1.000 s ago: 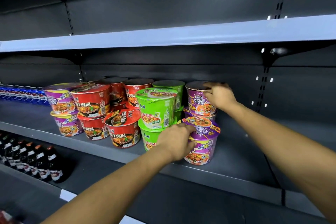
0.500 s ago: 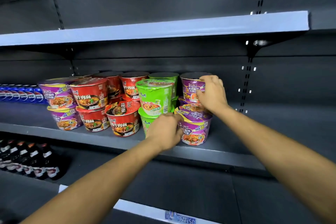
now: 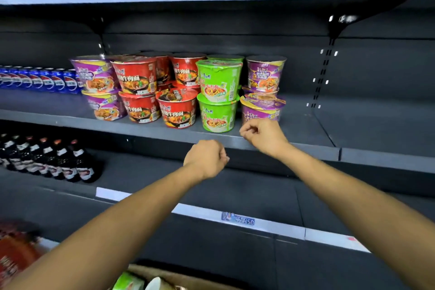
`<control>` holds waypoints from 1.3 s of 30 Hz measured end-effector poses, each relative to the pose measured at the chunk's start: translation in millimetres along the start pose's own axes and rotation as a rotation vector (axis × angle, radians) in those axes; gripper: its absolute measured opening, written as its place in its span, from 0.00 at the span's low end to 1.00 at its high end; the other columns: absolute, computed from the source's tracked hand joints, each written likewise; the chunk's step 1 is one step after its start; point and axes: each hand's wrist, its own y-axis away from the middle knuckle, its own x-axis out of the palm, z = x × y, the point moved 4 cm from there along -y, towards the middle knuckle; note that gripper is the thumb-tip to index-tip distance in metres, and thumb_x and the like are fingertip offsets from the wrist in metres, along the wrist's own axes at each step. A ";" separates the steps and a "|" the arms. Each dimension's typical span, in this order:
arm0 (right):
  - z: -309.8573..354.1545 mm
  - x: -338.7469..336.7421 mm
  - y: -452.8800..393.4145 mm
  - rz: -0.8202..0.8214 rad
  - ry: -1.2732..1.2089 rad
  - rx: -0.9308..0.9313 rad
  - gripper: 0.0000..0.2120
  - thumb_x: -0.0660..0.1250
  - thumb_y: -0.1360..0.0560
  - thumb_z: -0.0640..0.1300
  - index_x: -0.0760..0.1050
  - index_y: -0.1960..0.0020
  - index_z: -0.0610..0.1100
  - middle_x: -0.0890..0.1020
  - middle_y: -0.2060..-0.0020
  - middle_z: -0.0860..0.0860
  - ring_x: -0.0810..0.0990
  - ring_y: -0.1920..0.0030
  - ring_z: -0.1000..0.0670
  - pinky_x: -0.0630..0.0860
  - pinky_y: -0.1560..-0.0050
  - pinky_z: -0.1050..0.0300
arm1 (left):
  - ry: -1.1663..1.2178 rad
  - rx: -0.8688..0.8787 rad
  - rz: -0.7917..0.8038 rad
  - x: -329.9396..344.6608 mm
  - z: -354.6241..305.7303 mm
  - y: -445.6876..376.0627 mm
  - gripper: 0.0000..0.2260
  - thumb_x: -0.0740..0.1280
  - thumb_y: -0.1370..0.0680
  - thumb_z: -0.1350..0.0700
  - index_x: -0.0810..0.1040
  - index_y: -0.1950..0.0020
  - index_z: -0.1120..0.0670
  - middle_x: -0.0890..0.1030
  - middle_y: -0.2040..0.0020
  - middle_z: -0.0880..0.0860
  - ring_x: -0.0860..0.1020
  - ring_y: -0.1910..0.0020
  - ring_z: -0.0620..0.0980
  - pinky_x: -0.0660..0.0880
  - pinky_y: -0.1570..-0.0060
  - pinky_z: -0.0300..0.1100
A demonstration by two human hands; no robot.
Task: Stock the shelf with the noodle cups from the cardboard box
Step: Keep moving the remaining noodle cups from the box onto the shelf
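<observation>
Noodle cups (image 3: pixel 179 92) stand on the middle shelf (image 3: pixel 141 128), stacked two high in purple, red and green; rightmost stack is purple, top purple cup (image 3: pixel 264 73) upright on a lower purple cup (image 3: pixel 261 108). Left hand (image 3: pixel 204 159) hangs in front of the shelf edge, below the green stack (image 3: pixel 217 96), fingers curled, holding nothing; right hand (image 3: pixel 264 135) just before the lower purple cup, fingers loosely curled, empty; touching the cup or not: cannot tell. Cardboard box (image 3: pixel 183 278) at bottom edge, a green cup (image 3: pixel 128 281) inside. Blue cans (image 3: pixel 37 80) left on the same shelf; dark bottles (image 3: pixel 47 160) on the shelf below.
</observation>
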 end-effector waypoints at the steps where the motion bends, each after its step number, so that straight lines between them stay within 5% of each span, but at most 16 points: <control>1: -0.2 9.6 7.4 0.033 -0.004 0.004 0.06 0.67 0.27 0.35 0.82 0.57 0.40 0.81 0.67 0.52 0.75 0.65 0.56 0.72 0.58 0.62 | 0.007 -0.016 0.020 3.8 5.7 6.2 0.09 0.67 0.24 0.50 0.74 0.64 0.48 0.84 0.55 0.51 0.80 0.53 0.54 0.77 0.53 0.44; 6: -7.6 59.6 43.0 0.226 -0.016 0.079 0.10 0.64 0.26 0.34 0.82 0.59 0.42 0.77 0.70 0.62 0.76 0.68 0.62 0.72 0.60 0.67 | 0.036 -0.108 0.136 25.2 36.7 34.6 0.09 0.65 0.23 0.52 0.74 0.63 0.49 0.82 0.55 0.52 0.79 0.53 0.54 0.77 0.52 0.45; 13: -45.3 137.6 85.4 0.456 -0.053 0.241 0.10 0.65 0.27 0.36 0.80 0.63 0.47 0.83 0.67 0.49 0.80 0.68 0.53 0.77 0.57 0.62 | 0.016 -0.213 0.268 72.1 87.1 70.1 0.10 0.63 0.26 0.61 0.75 0.58 0.44 0.82 0.48 0.51 0.79 0.47 0.54 0.76 0.46 0.44; 28: -154.2 287.5 171.9 0.820 -0.184 0.517 0.09 0.65 0.25 0.35 0.77 0.59 0.47 0.82 0.62 0.46 0.76 0.69 0.54 0.69 0.69 0.66 | 0.216 -0.589 0.552 249.8 168.4 122.7 0.10 0.66 0.24 0.58 0.81 0.44 0.52 0.81 0.43 0.53 0.78 0.43 0.53 0.73 0.45 0.39; 34: -240.7 373.5 246.9 0.938 -0.147 0.655 0.07 0.71 0.30 0.40 0.79 0.65 0.50 0.80 0.66 0.54 0.79 0.60 0.51 0.78 0.55 0.56 | 0.287 -0.733 0.709 348.2 206.6 171.8 0.17 0.66 0.24 0.52 0.76 0.36 0.56 0.78 0.38 0.55 0.76 0.39 0.54 0.70 0.47 0.37; 36: -260.1 397.3 272.1 0.991 -0.129 0.689 0.03 0.71 0.29 0.42 0.83 0.58 0.44 0.84 0.58 0.48 0.80 0.54 0.49 0.77 0.51 0.56 | 0.234 -0.753 0.750 379.3 220.5 193.3 0.20 0.65 0.27 0.48 0.76 0.38 0.55 0.78 0.39 0.55 0.76 0.39 0.54 0.70 0.49 0.37; 39: -290.0 430.5 309.3 1.062 -0.064 0.797 0.15 0.66 0.25 0.46 0.77 0.42 0.40 0.81 0.45 0.44 0.78 0.44 0.44 0.73 0.45 0.55 | 0.171 -0.788 0.802 427.2 242.1 225.0 0.15 0.67 0.25 0.51 0.77 0.41 0.54 0.78 0.40 0.56 0.76 0.41 0.55 0.70 0.52 0.39</control>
